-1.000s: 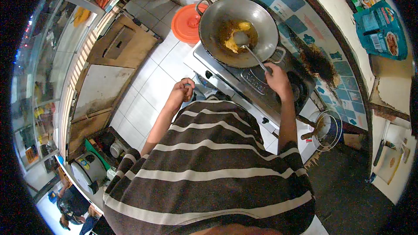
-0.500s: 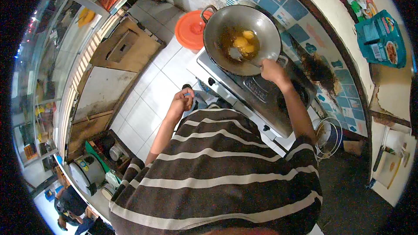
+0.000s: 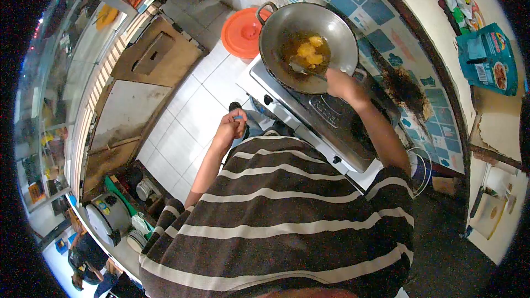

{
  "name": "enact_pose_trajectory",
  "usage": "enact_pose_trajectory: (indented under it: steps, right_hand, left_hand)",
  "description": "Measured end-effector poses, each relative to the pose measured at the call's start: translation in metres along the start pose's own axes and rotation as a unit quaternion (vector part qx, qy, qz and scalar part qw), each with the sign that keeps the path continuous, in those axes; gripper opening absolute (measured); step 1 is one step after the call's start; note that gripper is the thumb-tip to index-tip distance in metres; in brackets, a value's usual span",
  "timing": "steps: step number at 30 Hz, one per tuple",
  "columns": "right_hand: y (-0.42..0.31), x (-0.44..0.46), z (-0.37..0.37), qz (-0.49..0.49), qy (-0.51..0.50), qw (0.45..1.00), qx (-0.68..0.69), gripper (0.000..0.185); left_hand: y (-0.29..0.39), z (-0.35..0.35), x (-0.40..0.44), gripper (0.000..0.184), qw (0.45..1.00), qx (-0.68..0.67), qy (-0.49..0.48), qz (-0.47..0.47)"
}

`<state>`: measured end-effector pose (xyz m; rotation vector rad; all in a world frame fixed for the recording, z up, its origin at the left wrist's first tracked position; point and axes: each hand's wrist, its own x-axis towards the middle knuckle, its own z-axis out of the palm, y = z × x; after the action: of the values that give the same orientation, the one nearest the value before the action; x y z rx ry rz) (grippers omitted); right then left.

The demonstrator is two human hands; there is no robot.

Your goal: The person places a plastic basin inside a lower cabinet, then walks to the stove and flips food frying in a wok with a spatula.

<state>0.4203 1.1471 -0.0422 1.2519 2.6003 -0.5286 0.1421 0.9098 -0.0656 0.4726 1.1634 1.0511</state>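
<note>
A wok [image 3: 339, 33] with oil stands on the stove [image 3: 326, 111]. Several yellow-orange pieces [image 3: 310, 53] lie in the oil at its bottom. My right hand [image 3: 343, 85], at the wok's near right rim, is closed on the handle of a metal ladle [image 3: 298, 68]. The ladle's bowl is in the oil just below the pieces. My left hand [image 3: 232, 124] hangs over the floor in front of the stove with its fingers curled together; whether anything small is between them cannot be made out.
An orange lid [image 3: 240, 32] sits left of the wok. Behind the stove is a tiled wall [image 3: 378, 38] with a shelf holding a teal packet [image 3: 488, 59]. A rice cooker [image 3: 110, 215] stands at lower left. Another person [image 3: 91, 256] is farther off, at bottom left.
My right hand has moved up and left over the wok's rim, and the ladle has shifted from on top of the pieces to beside them. The pieces now lie more spread out.
</note>
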Motion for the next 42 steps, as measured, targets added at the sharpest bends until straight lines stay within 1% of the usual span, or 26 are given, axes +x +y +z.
enact_pose_trajectory:
  steps: [4, 7, 10, 13, 16, 19, 20, 22, 24, 25, 28, 29, 31, 33, 34, 35, 38, 42]
  right_hand:
    - [-0.003, -0.001, 0.001, 0.010, -0.022, 1.000, -0.008, 0.011]
    - [0.002, 0.003, 0.011, -0.009, 0.004, 1.000, -0.007, 0.012]
    - [0.001, 0.003, 0.002, 0.004, -0.055, 0.998, 0.007, 0.017]
    - [-0.007, 0.003, -0.002, 0.062, -0.031, 0.997, 0.031, 0.018]
    - [-0.002, 0.008, -0.007, 0.036, -0.113, 0.993, 0.009, 0.026]
    - [0.018, 0.010, 0.003, -0.023, -0.122, 0.992, -0.029, 0.037]
    - [0.027, 0.005, 0.002, 0.026, -0.123, 0.991, 0.038, 0.038]
    - [0.006, -0.027, -0.039, 0.123, -0.123, 0.969, 0.177, 0.040]
    - [0.028, -0.037, -0.034, 0.128, -0.164, 0.925, 0.317, 0.038]
    - [0.033, -0.044, -0.031, 0.131, -0.182, 0.894, 0.388, 0.037]
    - [0.024, -0.071, -0.029, 0.134, -0.123, 0.815, 0.551, 0.036]
    - [0.015, -0.079, -0.028, 0.119, -0.098, 0.781, 0.606, 0.034]
    - [-0.005, -0.086, -0.025, 0.084, -0.047, 0.703, 0.704, 0.030]
    - [-0.014, -0.077, 0.000, 0.097, 0.051, 0.777, 0.620, 0.030]
    - [-0.027, -0.071, 0.001, 0.104, 0.099, 0.808, 0.571, 0.031]
    - [-0.039, -0.069, 0.000, 0.146, 0.126, 0.874, 0.447, 0.034]
    - [-0.078, -0.053, -0.005, 0.145, 0.282, 0.860, 0.399, 0.025]
    - [-0.111, -0.043, -0.018, 0.228, 0.317, 0.851, 0.351, 0.030]
  left_hand:
    - [0.002, 0.002, -0.001, 0.025, 1.000, -0.003, 0.021, -0.018]
    - [0.003, 0.003, -0.003, 0.025, 0.999, 0.001, 0.029, -0.021]
    - [0.005, 0.003, 0.001, 0.025, 0.999, -0.001, 0.031, -0.025]
    - [0.000, 0.002, 0.000, 0.026, 0.999, 0.000, 0.024, -0.027]
    - [-0.001, 0.002, -0.001, 0.026, 0.999, -0.010, 0.021, -0.025]
    - [0.002, 0.004, -0.005, 0.027, 0.999, -0.015, 0.034, -0.028]
    - [0.005, 0.001, -0.005, 0.027, 0.999, -0.009, 0.041, -0.029]
    - [0.011, -0.002, -0.005, 0.026, 0.999, -0.005, 0.044, -0.026]
    - [0.025, -0.010, -0.003, 0.026, 0.999, -0.001, 0.032, -0.022]
    - [0.030, -0.016, -0.001, 0.026, 0.999, 0.004, 0.025, -0.023]
    - [0.051, -0.030, 0.006, 0.026, 0.999, 0.020, 0.015, -0.024]
    - [0.054, -0.034, 0.013, 0.027, 0.998, 0.033, 0.036, -0.026]
    - [0.066, -0.038, 0.026, 0.026, 0.999, 0.044, 0.016, -0.026]
    - [0.077, -0.040, 0.039, 0.026, 0.998, 0.044, -0.014, -0.034]
    - [0.085, -0.036, 0.044, 0.026, 0.998, 0.040, -0.034, -0.035]
    - [0.091, -0.034, 0.048, 0.025, 0.997, 0.036, -0.055, -0.035]
    - [0.100, -0.042, 0.065, 0.025, 0.994, 0.037, -0.090, -0.052]
    - [0.105, -0.065, 0.084, 0.025, 0.988, 0.040, -0.136, -0.069]
